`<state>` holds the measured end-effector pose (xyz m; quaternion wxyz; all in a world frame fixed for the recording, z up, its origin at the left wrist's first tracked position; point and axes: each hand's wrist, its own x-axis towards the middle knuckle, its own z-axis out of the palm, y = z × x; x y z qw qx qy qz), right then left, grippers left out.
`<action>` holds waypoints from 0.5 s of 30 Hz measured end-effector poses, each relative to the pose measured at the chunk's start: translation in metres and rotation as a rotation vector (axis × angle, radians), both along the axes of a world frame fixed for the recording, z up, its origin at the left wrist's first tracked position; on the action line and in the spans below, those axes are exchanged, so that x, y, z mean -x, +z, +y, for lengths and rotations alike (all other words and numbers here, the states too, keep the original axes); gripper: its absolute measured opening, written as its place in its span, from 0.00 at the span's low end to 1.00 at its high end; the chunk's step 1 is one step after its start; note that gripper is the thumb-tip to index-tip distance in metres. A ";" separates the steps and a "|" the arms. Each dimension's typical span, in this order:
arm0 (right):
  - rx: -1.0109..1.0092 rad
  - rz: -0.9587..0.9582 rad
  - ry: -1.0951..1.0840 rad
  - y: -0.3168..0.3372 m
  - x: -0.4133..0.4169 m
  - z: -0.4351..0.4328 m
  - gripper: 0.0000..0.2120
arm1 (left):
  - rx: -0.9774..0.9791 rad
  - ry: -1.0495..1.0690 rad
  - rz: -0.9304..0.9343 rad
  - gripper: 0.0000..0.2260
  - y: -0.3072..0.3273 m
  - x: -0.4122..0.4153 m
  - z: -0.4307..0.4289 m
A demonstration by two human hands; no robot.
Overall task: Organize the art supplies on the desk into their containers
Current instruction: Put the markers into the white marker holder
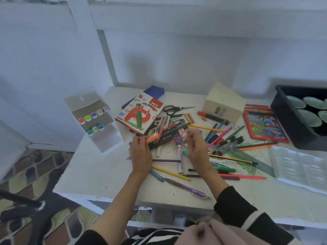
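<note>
A white desk (pixel 106 174) stands against a pale wall, littered with art supplies. Near its front edge lies a purple pen (pixel 185 188), with a yellow pencil (pixel 170 173) just behind it. Further in, the left hand (pixel 140 152) has its fingers curled round a bundle of markers (pixel 164 137), an orange one on top, at the edge of the loose pile (pixel 226 144) that spreads across the middle. The right hand (pixel 194 151) hovers beside it, fingers bent toward something small and pinkish, but the blur leaves me unable to tell whether it grips. At the left edge stands a clear case (pixel 93 119) with a few caps showing in its slots. Beyond the hands lie a pastels box (pixel 139 114) and scissors (pixel 177 109). A black bin (pixel 290 128) sits at the right edge.
</note>
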<state>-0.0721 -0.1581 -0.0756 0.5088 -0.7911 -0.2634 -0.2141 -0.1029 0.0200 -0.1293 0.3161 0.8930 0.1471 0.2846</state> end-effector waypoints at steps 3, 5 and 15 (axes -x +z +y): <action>-0.363 0.254 -0.070 0.015 0.008 0.008 0.09 | 0.011 -0.005 0.015 0.08 0.000 0.001 0.001; -0.476 0.345 -0.087 0.020 0.006 0.010 0.07 | 0.014 -0.006 0.021 0.08 -0.001 0.002 0.001; -0.691 0.883 -0.263 0.022 -0.011 0.005 0.12 | 0.130 -0.069 -0.110 0.12 0.009 0.012 0.002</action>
